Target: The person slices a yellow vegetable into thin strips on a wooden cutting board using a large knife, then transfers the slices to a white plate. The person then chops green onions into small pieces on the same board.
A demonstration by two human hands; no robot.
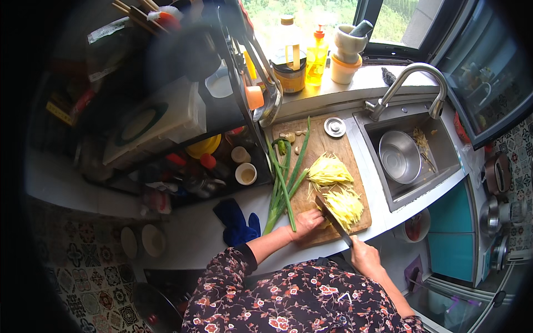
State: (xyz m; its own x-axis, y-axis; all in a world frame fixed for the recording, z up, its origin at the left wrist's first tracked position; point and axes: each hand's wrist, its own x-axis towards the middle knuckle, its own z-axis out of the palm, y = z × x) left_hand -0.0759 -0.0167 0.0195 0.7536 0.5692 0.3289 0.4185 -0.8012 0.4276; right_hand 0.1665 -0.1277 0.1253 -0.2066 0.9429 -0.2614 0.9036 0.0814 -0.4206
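My right hand (365, 254) grips the handle of a kitchen knife (333, 216), its blade angled over the near part of a wooden cutting board (306, 241). Just left of the blade, my left hand (309, 222) rests on the board with fingers curled; what lies beneath the fingertips is mostly hidden. Thin pale-yellow shreds (344, 208) lie against the blade's right side, and a second pile of shreds (331, 170) sits farther back. Long green onions (280, 195) lie along the board's left side. Green peppers (282, 146) and garlic cloves (297, 150) are near its back left.
A metal sink strainer (334, 127) sits at the board's back right corner. Right of it is a sink (389, 195) holding a steel bowl (399, 157), under a faucet (385, 100). A dark rack (225, 137) with jars stands left, near a blue cloth (235, 224).
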